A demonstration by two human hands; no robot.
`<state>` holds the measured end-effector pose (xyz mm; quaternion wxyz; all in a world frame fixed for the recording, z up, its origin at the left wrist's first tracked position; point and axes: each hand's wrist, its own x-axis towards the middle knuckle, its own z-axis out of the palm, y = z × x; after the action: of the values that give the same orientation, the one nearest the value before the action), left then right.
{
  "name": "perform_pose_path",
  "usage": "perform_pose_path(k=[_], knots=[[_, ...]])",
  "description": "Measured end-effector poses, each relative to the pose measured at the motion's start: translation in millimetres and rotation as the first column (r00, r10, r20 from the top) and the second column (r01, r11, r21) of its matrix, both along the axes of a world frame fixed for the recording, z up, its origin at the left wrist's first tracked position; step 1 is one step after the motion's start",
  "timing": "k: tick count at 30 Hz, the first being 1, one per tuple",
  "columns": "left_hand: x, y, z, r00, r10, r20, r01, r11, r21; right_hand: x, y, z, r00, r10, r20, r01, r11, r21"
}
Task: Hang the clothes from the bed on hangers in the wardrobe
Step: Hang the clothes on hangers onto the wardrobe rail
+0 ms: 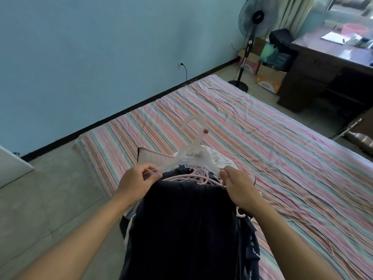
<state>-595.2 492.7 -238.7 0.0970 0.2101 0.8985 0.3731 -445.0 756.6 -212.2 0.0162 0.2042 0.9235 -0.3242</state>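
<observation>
We hold a clear plastic hanger (191, 153) up over the near end of the bed (262, 142). Its hook points up and away from us. On its middle we can read "mumill", and the small letters after that are too blurry to read. Our left hand (137, 181) pinches the left end of the hanger between thumb and fingers. Our right hand (238, 183) has its fingers curled round the right end. A dark piece of clothing (181, 229) hangs down from just under our hands. A dark strap (253, 245) beside it has white letters we cannot read. Under the hanger lie pink hangers (198, 177) and a white cloth with small prints (219, 159). The bed has a striped sheet. Farther off stand a fan (256, 23), cardboard boxes (268, 80) and a dark desk (331, 63).
</observation>
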Motion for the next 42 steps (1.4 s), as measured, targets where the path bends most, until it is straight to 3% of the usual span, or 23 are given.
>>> perform_pose_path(k=[9,13,18,27,42], knots=[[43,-85,114,0.988,0.041,-0.151,-0.024,0.994,0.109,14,-71,114,0.973,0.142,-0.181,-0.125,0.987,0.099],[60,-129,163,0.969,0.110,-0.220,-0.068,0.980,0.189,25,-109,166,0.926,0.205,-0.317,-0.183,0.978,0.098],[93,-188,214,0.951,0.188,-0.246,-0.122,0.957,0.262,37,-161,218,0.864,0.348,-0.364,-0.303,0.936,0.176],[177,-283,298,0.815,0.403,-0.417,-0.294,0.907,0.302,56,-246,292,0.732,0.440,-0.520,-0.424,0.892,0.158],[306,-450,348,0.737,0.547,-0.398,-0.367,0.817,0.444,98,-411,369,0.457,0.763,-0.457,-0.773,0.595,0.221]])
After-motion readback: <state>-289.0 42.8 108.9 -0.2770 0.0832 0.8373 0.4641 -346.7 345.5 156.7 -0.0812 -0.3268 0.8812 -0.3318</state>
